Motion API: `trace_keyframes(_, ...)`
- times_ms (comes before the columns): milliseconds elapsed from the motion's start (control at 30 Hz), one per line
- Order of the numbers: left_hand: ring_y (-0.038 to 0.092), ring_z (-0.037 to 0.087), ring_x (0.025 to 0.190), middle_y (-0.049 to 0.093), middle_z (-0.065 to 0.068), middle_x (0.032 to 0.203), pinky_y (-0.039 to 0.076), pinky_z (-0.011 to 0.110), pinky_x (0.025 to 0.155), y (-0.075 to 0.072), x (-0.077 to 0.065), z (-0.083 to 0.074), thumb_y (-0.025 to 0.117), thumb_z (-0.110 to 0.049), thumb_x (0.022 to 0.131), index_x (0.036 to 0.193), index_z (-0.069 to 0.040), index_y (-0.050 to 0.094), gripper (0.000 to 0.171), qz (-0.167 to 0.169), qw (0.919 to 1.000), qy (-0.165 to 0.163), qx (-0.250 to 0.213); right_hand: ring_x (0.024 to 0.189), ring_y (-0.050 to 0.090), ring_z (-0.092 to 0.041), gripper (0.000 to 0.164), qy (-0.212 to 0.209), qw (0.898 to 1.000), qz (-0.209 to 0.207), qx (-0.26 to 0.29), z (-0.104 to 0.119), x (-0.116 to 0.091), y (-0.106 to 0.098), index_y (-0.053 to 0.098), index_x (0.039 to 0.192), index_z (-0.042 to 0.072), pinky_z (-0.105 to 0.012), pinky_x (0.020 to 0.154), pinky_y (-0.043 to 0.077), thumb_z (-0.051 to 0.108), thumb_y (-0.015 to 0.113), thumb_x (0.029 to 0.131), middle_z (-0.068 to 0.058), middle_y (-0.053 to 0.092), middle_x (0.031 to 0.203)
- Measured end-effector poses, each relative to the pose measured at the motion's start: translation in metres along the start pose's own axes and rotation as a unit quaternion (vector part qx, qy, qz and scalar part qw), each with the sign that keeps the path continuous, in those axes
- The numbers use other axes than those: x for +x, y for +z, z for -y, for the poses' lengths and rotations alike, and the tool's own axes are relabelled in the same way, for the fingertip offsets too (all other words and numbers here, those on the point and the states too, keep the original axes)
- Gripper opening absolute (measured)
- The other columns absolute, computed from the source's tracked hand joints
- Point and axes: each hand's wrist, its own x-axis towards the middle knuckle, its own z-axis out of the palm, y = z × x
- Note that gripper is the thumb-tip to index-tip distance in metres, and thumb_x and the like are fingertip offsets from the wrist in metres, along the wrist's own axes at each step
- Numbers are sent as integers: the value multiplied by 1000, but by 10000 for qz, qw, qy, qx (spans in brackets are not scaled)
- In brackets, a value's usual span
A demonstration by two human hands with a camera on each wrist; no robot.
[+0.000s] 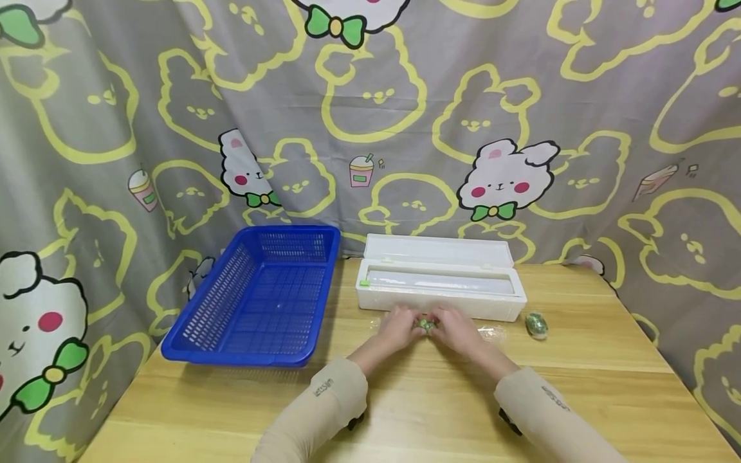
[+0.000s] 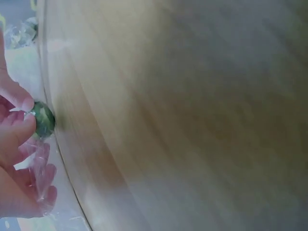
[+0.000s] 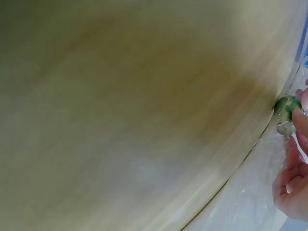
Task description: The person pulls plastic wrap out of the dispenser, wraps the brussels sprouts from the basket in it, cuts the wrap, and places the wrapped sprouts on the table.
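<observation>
Close to the front of a white box (image 1: 440, 302), both hands meet over a small round green thing with pale streaks (image 1: 426, 325). My left hand (image 1: 398, 329) has its thumb and fingertips on the near side of it in the left wrist view. Clear plastic film (image 2: 39, 168) hangs across the left hand's fingers. From the other side, my right hand (image 1: 457, 329) pinches at the same green thing (image 3: 287, 108), where film (image 3: 285, 129) clings to it. Its exact kind cannot be told.
On the left stands a blue plastic basket (image 1: 283, 354) with slotted walls. The white box has a raised lid (image 1: 440, 249) and a roll of film (image 1: 440, 281) inside. A second green thing, wrapped in film (image 1: 536, 326), lies right of the box on the wooden table (image 1: 440, 411).
</observation>
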Motion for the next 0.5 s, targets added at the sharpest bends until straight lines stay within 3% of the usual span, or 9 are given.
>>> trace_keyframes(133, 50, 16, 89, 58, -3, 90, 41, 31, 74, 0, -2, -2, 70, -28, 78, 97, -21, 70, 20, -471, 9979, 152, 414, 83, 61, -26, 16, -91, 9998, -103, -161, -3, 3, 0, 67, 87, 5, -40, 75, 50, 6, 73, 71, -9, 65, 89)
trace_keyframes(267, 50, 15, 86, 60, -3, 89, 39, 30, 72, -1, -3, -7, 67, -24, 79, 98, -24, 71, 19, -791, 9918, 421, 907, 87, 62, -30, 18, -281, 9986, -311, -307, -6, 4, 2, 69, 90, 4, -42, 77, 49, 3, 70, 73, -12, 65, 94)
trace_keyframes(500, 52, 16, 86, 62, -3, 88, 38, 31, 70, -4, -1, -13, 67, -24, 79, 102, -24, 70, 24, -355, 9940, 180, 1015, 79, 62, -27, 15, -353, 9967, -529, -504, -8, 6, 5, 71, 89, 7, -41, 70, 50, 6, 72, 73, -9, 64, 86)
